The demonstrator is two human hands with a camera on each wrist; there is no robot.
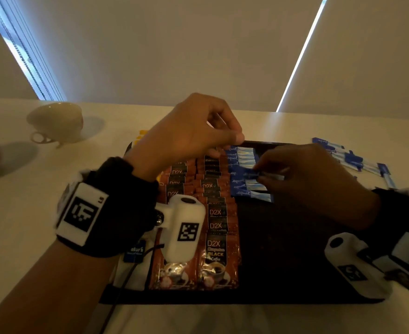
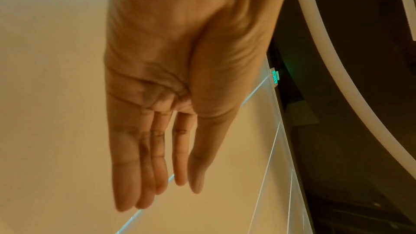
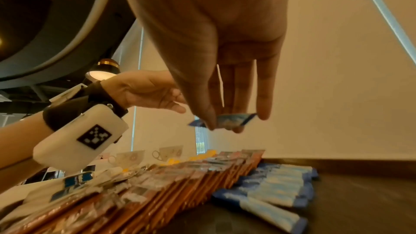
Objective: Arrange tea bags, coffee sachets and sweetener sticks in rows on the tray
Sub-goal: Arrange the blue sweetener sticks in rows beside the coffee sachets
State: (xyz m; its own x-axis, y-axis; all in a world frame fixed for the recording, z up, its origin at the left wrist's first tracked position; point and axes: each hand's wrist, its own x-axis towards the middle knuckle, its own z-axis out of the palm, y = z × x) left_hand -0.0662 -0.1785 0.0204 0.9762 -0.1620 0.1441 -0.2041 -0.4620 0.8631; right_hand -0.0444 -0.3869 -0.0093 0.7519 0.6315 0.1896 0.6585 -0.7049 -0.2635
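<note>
R hand point(image 3: 216, 45) pinches one sweetener stick point(image 3: 227, 121) w/ thumb & fingertips just above the blue row point(image 3: 276, 186) on the tray point(image 1: 283, 249) below it; lay it parallel, edge-to-edge; L hand point(image 1: 186, 133) hovers loose, empty.

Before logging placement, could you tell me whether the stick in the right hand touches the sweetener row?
Apart. The right wrist view shows the blue stick pinched above the sweetener row, wall visible between them.

Coffee sachets point(image 1: 216, 251) read "D2X BLACK Coffee"; sweetener sticks point(image 1: 243, 174) "equal".
</note>
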